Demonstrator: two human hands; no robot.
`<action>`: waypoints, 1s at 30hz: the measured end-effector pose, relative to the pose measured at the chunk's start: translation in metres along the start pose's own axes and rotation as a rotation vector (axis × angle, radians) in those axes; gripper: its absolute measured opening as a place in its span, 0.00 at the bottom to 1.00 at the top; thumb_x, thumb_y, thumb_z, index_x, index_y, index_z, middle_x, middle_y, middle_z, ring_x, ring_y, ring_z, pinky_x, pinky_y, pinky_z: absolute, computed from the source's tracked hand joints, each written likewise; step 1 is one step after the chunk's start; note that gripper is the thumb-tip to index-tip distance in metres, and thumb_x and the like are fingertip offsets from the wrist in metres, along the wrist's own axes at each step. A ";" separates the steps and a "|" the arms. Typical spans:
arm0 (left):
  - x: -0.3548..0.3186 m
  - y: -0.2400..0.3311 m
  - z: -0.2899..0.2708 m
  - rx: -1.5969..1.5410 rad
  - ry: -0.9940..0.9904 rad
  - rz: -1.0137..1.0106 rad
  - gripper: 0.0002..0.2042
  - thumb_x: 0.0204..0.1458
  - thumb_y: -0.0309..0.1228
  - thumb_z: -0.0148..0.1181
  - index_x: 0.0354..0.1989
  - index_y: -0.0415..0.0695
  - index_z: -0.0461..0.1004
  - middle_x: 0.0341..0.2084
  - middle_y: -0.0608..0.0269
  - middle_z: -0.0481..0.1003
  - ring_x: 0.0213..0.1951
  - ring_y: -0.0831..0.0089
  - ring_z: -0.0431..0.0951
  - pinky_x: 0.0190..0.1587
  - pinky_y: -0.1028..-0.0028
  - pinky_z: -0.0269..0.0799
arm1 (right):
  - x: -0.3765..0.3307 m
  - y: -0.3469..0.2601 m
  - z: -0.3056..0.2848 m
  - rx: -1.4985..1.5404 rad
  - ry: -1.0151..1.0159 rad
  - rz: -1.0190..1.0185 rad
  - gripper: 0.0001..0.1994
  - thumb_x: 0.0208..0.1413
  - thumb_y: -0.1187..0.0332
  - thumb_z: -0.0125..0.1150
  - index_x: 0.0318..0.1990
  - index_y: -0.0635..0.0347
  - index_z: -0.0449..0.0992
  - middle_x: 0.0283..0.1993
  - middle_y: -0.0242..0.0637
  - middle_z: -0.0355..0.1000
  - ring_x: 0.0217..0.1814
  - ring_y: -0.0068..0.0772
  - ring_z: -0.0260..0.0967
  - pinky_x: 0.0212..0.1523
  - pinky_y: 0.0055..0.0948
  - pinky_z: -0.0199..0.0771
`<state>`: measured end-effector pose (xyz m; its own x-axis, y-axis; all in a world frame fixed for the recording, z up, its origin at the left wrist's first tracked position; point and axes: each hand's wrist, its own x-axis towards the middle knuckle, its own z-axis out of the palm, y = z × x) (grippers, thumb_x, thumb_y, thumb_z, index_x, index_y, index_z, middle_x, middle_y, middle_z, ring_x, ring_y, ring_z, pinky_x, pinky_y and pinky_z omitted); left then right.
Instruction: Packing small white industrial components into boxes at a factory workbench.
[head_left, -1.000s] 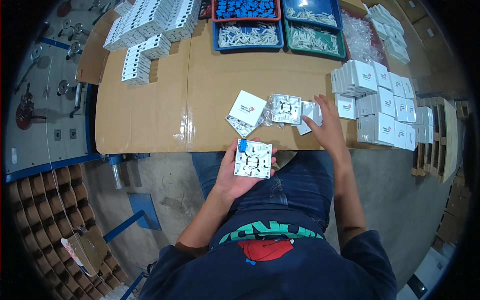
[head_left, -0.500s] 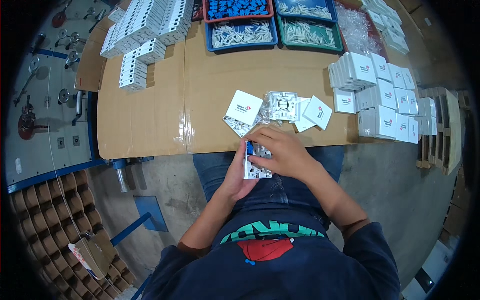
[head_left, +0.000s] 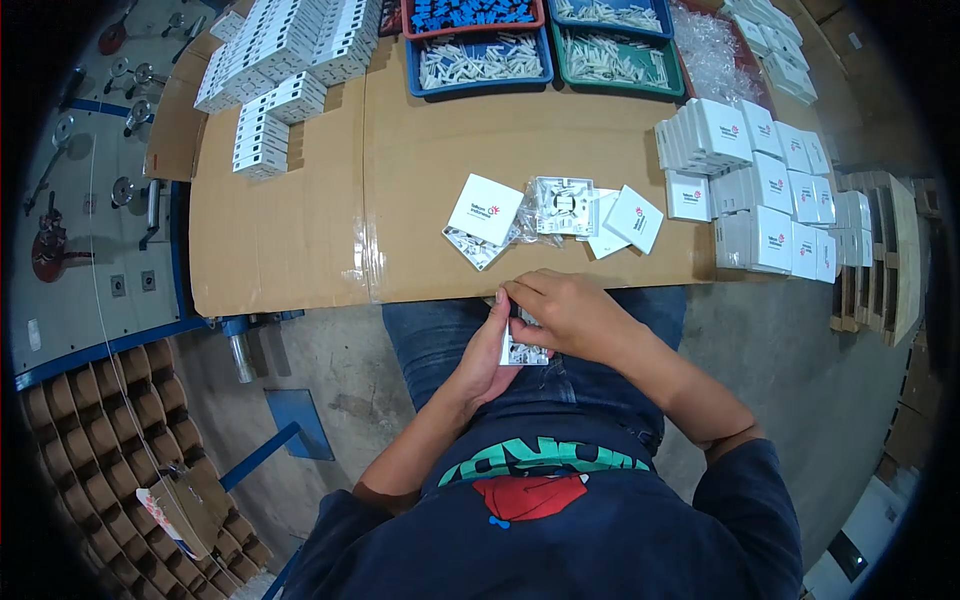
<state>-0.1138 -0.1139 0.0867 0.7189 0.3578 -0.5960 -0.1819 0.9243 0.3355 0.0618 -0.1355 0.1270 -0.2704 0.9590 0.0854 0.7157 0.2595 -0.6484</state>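
Over my lap, just off the table's near edge, is a small white plastic socket-box base (head_left: 527,355), its moulded inside facing up. My left hand (head_left: 482,362) wraps its left side, thumb along the edge. My right hand (head_left: 578,315) covers its far part, fingers curled over the far end and thumb dipping inside. What lies under those fingers is hidden. On the table just beyond are a white square cover (head_left: 487,208) tilted on another base (head_left: 470,247), an open base (head_left: 565,200) beside clear plastic bags (head_left: 530,222), and another white cover (head_left: 634,222).
Trays of blue pieces (head_left: 470,14) and small white parts (head_left: 480,62) line the far edge. Stacked white boxes (head_left: 265,55) stand far left, stacks of covered boxes (head_left: 768,185) at right. Clear bags (head_left: 715,55) fill a red bin. A blue metal frame (head_left: 185,330) stands left.
The base has shifted slightly right and toward me. My right hand has closed further over its far end, and the blue piece seen in it earlier is now hidden.
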 end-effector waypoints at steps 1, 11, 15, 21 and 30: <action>0.001 -0.002 -0.002 0.000 0.000 -0.002 0.28 0.69 0.58 0.36 0.59 0.47 0.67 0.45 0.61 0.76 0.44 0.69 0.80 0.49 0.63 0.76 | -0.001 0.000 -0.001 0.001 0.000 0.001 0.20 0.51 0.64 0.68 0.50 0.64 0.78 0.44 0.44 0.76 0.44 0.47 0.77 0.44 0.40 0.79; 0.001 0.000 -0.002 -0.003 -0.073 0.030 0.27 0.69 0.56 0.38 0.60 0.46 0.66 0.48 0.58 0.76 0.47 0.68 0.80 0.48 0.63 0.79 | 0.000 0.007 -0.015 0.108 -0.008 0.013 0.18 0.51 0.64 0.70 0.46 0.63 0.78 0.41 0.42 0.76 0.42 0.44 0.77 0.41 0.38 0.78; -0.002 0.003 -0.008 0.029 -0.135 0.019 0.26 0.70 0.53 0.41 0.62 0.44 0.65 0.53 0.56 0.75 0.50 0.67 0.80 0.51 0.63 0.80 | 0.003 0.015 -0.032 0.506 -0.162 0.214 0.15 0.51 0.67 0.70 0.43 0.62 0.75 0.38 0.39 0.72 0.45 0.43 0.75 0.44 0.39 0.75; -0.006 0.005 -0.014 0.400 -0.195 0.275 0.30 0.67 0.43 0.54 0.71 0.40 0.55 0.62 0.55 0.66 0.63 0.68 0.68 0.65 0.66 0.64 | -0.001 0.014 -0.032 0.614 -0.144 0.128 0.15 0.52 0.69 0.72 0.45 0.58 0.76 0.44 0.33 0.74 0.53 0.34 0.70 0.54 0.33 0.69; -0.015 0.041 0.006 1.152 -0.111 0.795 0.47 0.35 0.28 0.72 0.69 0.38 0.58 0.58 0.49 0.66 0.63 0.57 0.67 0.66 0.63 0.59 | -0.024 -0.018 -0.016 1.229 -0.178 0.730 0.15 0.64 0.61 0.63 0.47 0.65 0.78 0.42 0.32 0.77 0.43 0.20 0.73 0.46 0.26 0.77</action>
<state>-0.1287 -0.0825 0.1136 0.7435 0.6645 0.0752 0.0464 -0.1635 0.9855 0.0656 -0.1614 0.1491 -0.2340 0.7817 -0.5781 -0.2463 -0.6229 -0.7425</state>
